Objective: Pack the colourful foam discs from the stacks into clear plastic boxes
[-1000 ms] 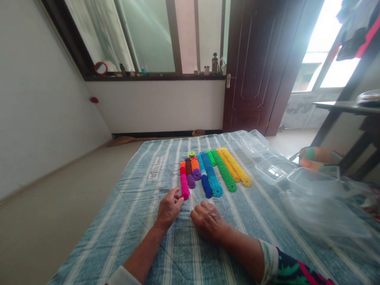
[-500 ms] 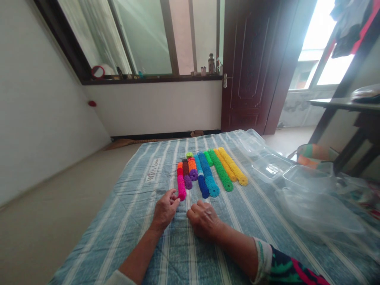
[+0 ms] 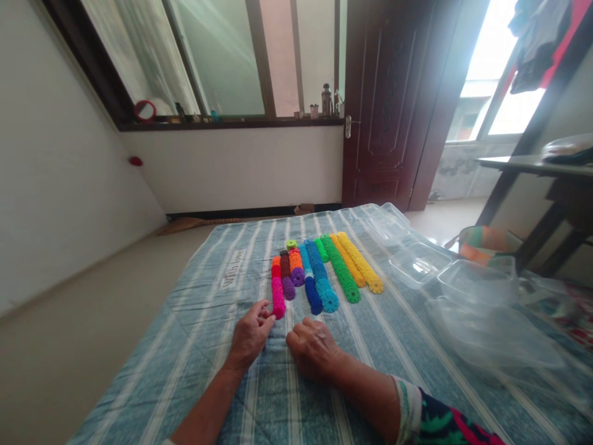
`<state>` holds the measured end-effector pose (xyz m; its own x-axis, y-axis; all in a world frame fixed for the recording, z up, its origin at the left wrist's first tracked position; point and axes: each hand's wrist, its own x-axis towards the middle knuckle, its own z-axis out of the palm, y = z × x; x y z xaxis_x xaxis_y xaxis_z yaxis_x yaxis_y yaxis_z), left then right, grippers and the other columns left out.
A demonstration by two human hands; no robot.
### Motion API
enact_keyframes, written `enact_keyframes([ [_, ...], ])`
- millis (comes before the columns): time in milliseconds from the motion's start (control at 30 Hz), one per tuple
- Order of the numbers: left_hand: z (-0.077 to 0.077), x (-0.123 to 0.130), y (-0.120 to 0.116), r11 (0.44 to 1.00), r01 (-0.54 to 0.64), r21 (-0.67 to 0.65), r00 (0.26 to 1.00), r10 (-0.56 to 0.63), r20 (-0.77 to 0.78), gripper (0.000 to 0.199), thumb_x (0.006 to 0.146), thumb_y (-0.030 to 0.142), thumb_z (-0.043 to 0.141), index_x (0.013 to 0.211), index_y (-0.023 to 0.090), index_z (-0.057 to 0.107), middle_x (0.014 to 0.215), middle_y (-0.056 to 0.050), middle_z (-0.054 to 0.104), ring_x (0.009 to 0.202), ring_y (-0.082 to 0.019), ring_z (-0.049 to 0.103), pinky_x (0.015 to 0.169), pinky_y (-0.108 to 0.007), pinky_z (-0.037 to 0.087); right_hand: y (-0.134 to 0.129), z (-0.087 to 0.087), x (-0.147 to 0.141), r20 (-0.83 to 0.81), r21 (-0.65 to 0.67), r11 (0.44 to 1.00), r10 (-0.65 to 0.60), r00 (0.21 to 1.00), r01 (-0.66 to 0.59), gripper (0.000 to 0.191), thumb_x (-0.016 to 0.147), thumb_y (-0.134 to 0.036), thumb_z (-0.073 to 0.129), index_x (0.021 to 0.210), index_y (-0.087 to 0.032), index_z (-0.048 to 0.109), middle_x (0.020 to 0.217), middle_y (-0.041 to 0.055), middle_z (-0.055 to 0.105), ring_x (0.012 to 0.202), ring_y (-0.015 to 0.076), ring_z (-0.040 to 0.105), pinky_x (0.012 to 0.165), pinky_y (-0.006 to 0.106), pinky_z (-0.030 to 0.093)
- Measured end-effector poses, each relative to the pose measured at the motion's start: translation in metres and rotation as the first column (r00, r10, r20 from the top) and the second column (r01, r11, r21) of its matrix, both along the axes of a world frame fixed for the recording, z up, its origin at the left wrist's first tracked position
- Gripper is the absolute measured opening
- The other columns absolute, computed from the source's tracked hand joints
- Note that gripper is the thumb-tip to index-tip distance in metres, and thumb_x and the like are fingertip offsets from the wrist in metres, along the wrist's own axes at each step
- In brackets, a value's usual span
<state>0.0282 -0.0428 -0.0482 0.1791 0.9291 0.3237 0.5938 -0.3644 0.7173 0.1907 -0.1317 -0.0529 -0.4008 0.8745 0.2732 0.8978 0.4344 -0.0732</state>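
Several rows of overlapping coloured discs lie on the striped cloth (image 3: 194, 346). The leftmost is a pink, red and orange row (image 3: 277, 290), and my left hand (image 3: 250, 332) is at its near end, fingers apart and fingertips beside the pink discs. My right hand (image 3: 312, 347) rests on the cloth just right of it, fingers curled into a closed shape; what they hold, if anything, is hidden. Beyond my hands are a blue row (image 3: 319, 272), a green row (image 3: 343, 272) and a yellow row (image 3: 361, 262). A small lime disc (image 3: 291, 244) sits at the far end.
Clear plastic containers (image 3: 419, 262) and a larger clear one (image 3: 495, 334) lie at the right of the cloth. A dark door (image 3: 386, 111) and a sill with small items (image 3: 231, 123) are beyond. A small table (image 3: 523, 164) stands at the right.
The camera view has shifted slightly, so everything appears a little further left. My hands and the disc rows look otherwise the same.
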Motion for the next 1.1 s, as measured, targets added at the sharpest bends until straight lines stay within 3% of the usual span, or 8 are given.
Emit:
enact_keyframes([
  [400, -0.003, -0.004, 0.0, 0.999, 0.018, -0.041, 1.0, -0.017, 0.012, 0.041, 0.069, 0.042, 0.056, 0.102, 0.018, 0.061, 0.074, 0.001, 0.066, 0.058, -0.018, 0.065, 0.062, -0.03, 0.055, 0.002, -0.003, -0.002, -0.014, 0.017, 1.0, 0.018, 1.0, -0.017, 0.01, 0.084, -0.015, 0.05, 0.083, -0.019, 0.06, 0.082, 0.0058, 0.064, 0.073, 0.0211, 0.056, 0.057, 0.031, 0.037],
  [733, -0.006, -0.007, 0.002, 0.998, 0.016, -0.067, 1.0, -0.015, 0.009, 0.045, 0.07, 0.046, 0.057, 0.104, 0.017, 0.062, 0.075, -0.001, 0.068, 0.059, -0.019, 0.066, 0.061, -0.031, 0.055, 0.001, 0.005, 0.007, -0.052, -0.01, 1.0, -0.009, 0.999, 0.008, 0.007, 0.086, -0.021, 0.055, 0.082, -0.02, 0.06, 0.08, 0.0013, 0.068, 0.07, 0.0185, 0.058, 0.055, 0.029, 0.035],
  [967, -0.005, -0.008, 0.003, 0.996, 0.013, -0.083, 1.0, -0.012, 0.018, 0.045, 0.07, 0.046, 0.058, 0.105, 0.018, 0.063, 0.076, -0.001, 0.069, 0.063, -0.019, 0.068, 0.065, -0.031, 0.056, 0.001, 0.03, 0.024, -0.176, -0.198, 0.98, -0.025, 0.984, -0.011, 0.013, 0.086, -0.031, 0.058, 0.078, -0.022, 0.064, 0.084, 0.0015, 0.072, 0.076, 0.0185, 0.063, 0.057, 0.028, 0.033],
  [1100, -0.003, -0.008, 0.003, 0.994, 0.009, -0.106, 1.0, -0.007, 0.019, 0.046, 0.07, 0.046, 0.058, 0.104, 0.017, 0.063, 0.077, -0.002, 0.069, 0.062, -0.019, 0.067, 0.066, -0.032, 0.057, 0.019, 0.058, 0.073, -0.208, -0.22, 0.968, -0.168, 0.964, 0.121, 0.019, 0.091, -0.03, 0.052, 0.083, -0.021, 0.067, 0.091, 0.0055, 0.072, 0.084, 0.019, 0.065, 0.064, 0.027, 0.037],
])
